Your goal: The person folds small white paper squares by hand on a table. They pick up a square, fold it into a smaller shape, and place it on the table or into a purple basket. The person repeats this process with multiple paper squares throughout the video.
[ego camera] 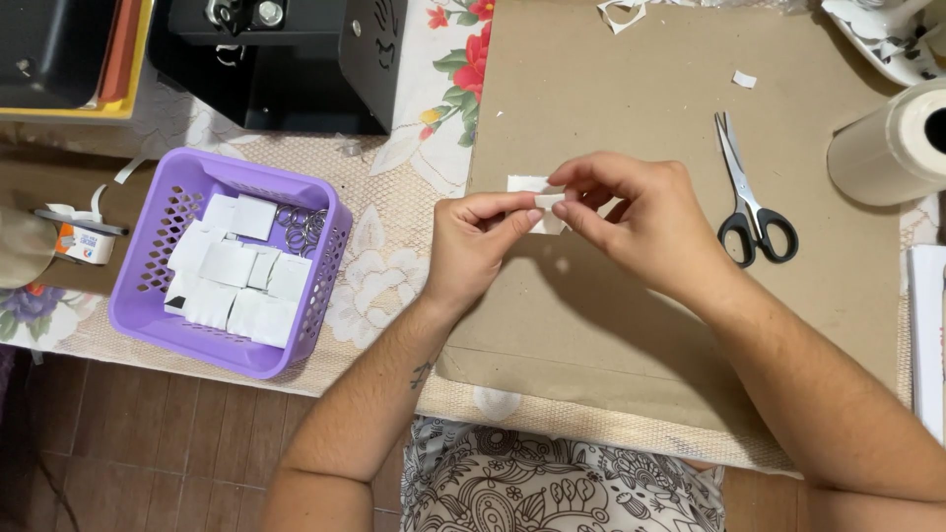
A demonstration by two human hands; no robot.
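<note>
Hands meet over a brown cardboard sheet [611, 325] on the desk: left hand [473, 241] and right hand [641, 212] both pinch a small white piece [548, 201], apparently mid-assembly. Finished-looking white squares [236, 276] already fill the purple basket [148, 305] at left; scissors [751, 197] lie idle at right.

Under the hands lies matt brown cardboard [631, 325], smooth. Right of the right hand [641, 222], scissors [751, 197] show shiny metal blades and glossy black plastic handles. Left of the left hand [476, 241], a perforated purple plastic basket [158, 305].
</note>
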